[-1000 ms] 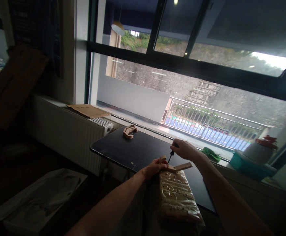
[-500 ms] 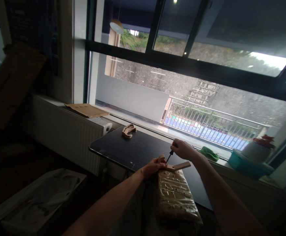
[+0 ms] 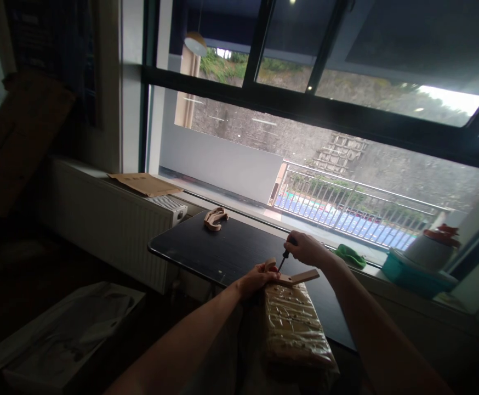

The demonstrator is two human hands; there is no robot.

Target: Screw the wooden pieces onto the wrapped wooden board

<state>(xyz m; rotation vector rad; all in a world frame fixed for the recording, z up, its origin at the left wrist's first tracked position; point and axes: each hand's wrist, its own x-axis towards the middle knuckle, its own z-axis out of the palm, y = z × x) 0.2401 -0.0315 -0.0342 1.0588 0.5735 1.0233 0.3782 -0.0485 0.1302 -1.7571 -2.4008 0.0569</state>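
My right hand (image 3: 301,247) is closed around the dark handle of a screwdriver (image 3: 282,262), whose shaft slants down to a wooden piece. That bent wooden piece (image 3: 299,278) lies across the far end of a tape-wrapped package (image 3: 295,318), one arm sticking up to the right and a curved end rising at the left. My left hand (image 3: 258,278) grips the piece near its curved end, close to the screwdriver tip. Whatever the tip touches is too small to make out. Small dark bits are scattered on the package's top.
A black table (image 3: 190,247) stands below the window, with several curved wooden parts (image 3: 215,218) at its far left. The sill bears a green cloth (image 3: 349,255) and a teal container (image 3: 412,274). A brown envelope (image 3: 144,184) rests by the radiator (image 3: 112,225); a box (image 3: 70,334) lies lower left.
The screwdriver handle and my right hand have shifted very slightly to the left and up. My left hand, the wooden piece and the package stay in place.
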